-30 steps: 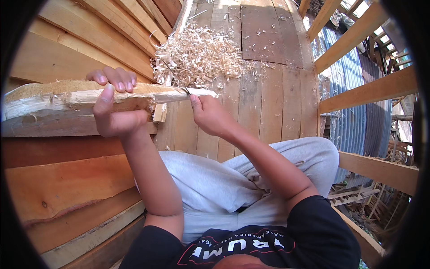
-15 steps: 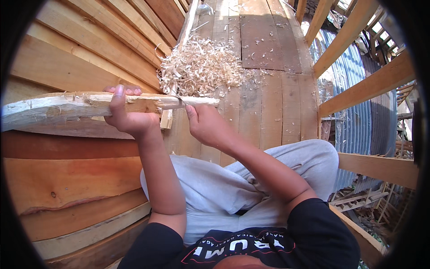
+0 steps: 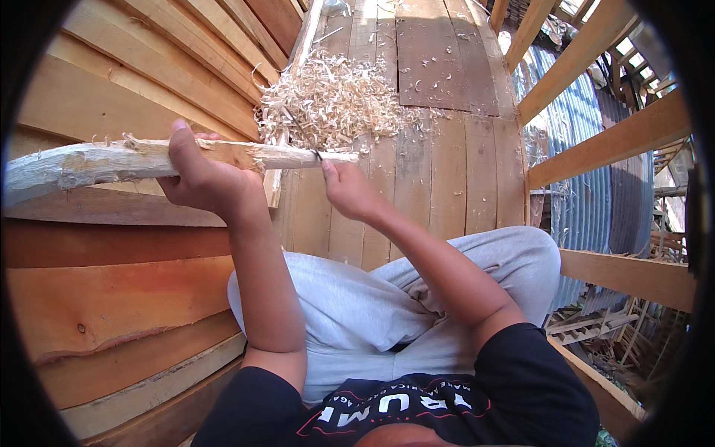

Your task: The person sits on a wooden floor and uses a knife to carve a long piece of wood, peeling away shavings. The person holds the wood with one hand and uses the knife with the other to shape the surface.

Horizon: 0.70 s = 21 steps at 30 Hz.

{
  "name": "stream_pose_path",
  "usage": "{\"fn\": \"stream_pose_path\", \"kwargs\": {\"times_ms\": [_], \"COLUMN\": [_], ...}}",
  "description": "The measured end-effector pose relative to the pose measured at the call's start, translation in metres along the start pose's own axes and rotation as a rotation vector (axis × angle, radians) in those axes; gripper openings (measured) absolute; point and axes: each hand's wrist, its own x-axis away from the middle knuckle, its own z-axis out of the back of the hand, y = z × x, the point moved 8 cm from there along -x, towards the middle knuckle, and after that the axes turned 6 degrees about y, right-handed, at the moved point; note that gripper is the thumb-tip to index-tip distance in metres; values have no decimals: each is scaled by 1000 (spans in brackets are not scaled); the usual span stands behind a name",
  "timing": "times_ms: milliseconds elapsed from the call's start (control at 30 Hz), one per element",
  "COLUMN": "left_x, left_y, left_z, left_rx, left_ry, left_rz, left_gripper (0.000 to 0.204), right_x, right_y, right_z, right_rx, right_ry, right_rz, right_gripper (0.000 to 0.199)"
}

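1. Nearest: grey trousers (image 3: 350, 305), knees drawn up, both forearms reaching forward over them.
2. At left, gripping with the left hand (image 3: 201, 179), fist closed round the rough stick (image 3: 97, 160) near its middle, thumb raised over the top edge. Half a second back, held much the same way; a second back, showing fingers curled over the top instead, so apparently re-gripped and turned a little along its length.
3. The stick itself: level across the view, thick bark-scarred end off to the left, thinner pale end pointing right and stopping just above the right hand (image 3: 350, 190).
4. At the thin end, clenched tight on a knife (image 3: 302, 134), handle hidden inside the right fist, narrow dark blade slanting up and away, touching the stick close to its tip.
5. Barely shifted from the earlier views in blade and fist: working the same short stretch near the tip, by the look of it, with a fresh face of wood turned toward the edge.
6. Beside the left arm: stacked boards (image 3: 112, 298), orange-brown, lying lengthwise.
7. Beyond the hands: a pile of curled shavings (image 3: 328, 104) on the plank floor (image 3: 447, 171), looking unchanged in size.
8. Farthest right: a slanted timber railing (image 3: 596, 141), with corrugated metal sheet (image 3: 588, 186) behind it.
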Motion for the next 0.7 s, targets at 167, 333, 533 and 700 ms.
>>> {"fn": "stream_pose_path", "kwargs": {"times_ms": [167, 333, 533, 700], "left_x": [-4, -11, -15, -22], "left_y": [0, -6, -6, -7], "left_z": [-4, 11, 6, 11], "left_rx": [63, -9, 37, 56], "left_ry": [32, -17, 33, 24], "left_rz": [41, -5, 54, -4], "left_gripper": [17, 21, 20, 19], "right_x": [-17, 12, -15, 3], "right_y": [73, -31, 62, -14], "right_z": [1, 2, 2, -1], "right_rx": [116, 55, 136, 155], "right_ry": [-1, -45, -93, 1], "right_rz": [-188, -4, -272, 18], "right_gripper": [56, 57, 56, 57]}}
